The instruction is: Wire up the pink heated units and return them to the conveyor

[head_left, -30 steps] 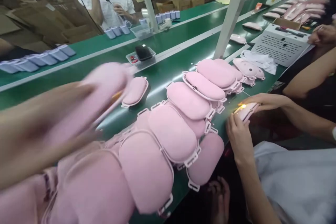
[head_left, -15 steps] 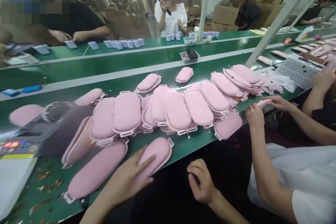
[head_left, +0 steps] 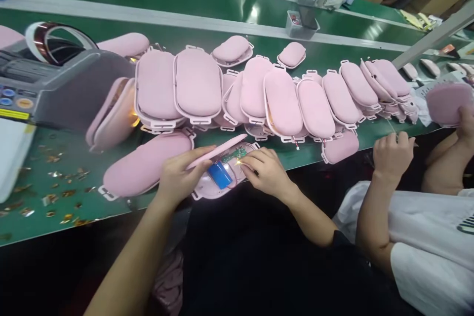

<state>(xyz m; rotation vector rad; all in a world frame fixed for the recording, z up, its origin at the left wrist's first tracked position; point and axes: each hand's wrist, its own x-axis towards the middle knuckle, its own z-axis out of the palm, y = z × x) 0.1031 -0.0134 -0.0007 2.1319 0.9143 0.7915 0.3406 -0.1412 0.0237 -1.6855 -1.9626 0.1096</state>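
Note:
A pink oval shell lies opened at the near edge of the green belt (head_left: 122, 15). My left hand (head_left: 179, 177) holds its lifted pink cover (head_left: 217, 150) by the edge. Below the cover the open base (head_left: 213, 190) shows a blue cylindrical battery (head_left: 219, 176) and a green circuit board with a small lit point. My right hand (head_left: 264, 170) rests its fingertips on that board. A closed pink shell (head_left: 146, 163) lies just left of my left hand.
A long overlapping row of pink shells (head_left: 281, 101) runs across the belt. A grey tape dispenser (head_left: 52, 84) stands at left, with gold scraps (head_left: 55, 192) on the belt before it. A co-worker's hand (head_left: 392, 155) and arm are at right.
The view has tilted down and closer. My left hand went from lying flat on the closed shell to lifting its cover; my right hand came up from below the belt onto the board.

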